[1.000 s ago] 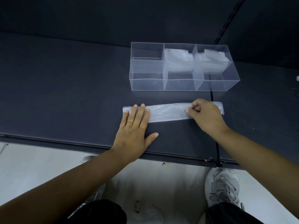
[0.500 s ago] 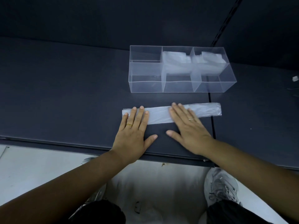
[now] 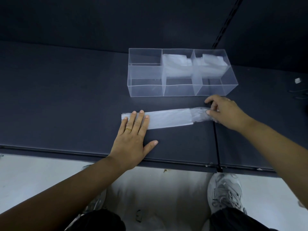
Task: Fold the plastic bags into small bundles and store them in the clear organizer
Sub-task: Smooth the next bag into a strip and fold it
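Note:
A plastic bag [image 3: 170,119] folded into a long narrow strip lies on the dark table, running left to right. My left hand [image 3: 133,137] lies flat with straight fingers pressing the strip's left end. My right hand [image 3: 225,112] pinches the strip's right end between thumb and fingers and has turned it over onto the strip. Behind the strip stands the clear organizer [image 3: 145,87] with three compartments. Folded bag bundles [image 3: 176,65] sit in the middle and right compartments; the left compartment holds nothing.
The dark table [image 3: 58,97] has a seam [image 3: 215,140] running front to back under my right hand. A small white object [image 3: 297,80] lies at the far right. The table's front edge is close to me, with the pale floor and my shoes below.
My right hand went from lying flat on the strip's middle to the right end, where it now pinches the plastic and has turned it leftward. My left hand stayed put.

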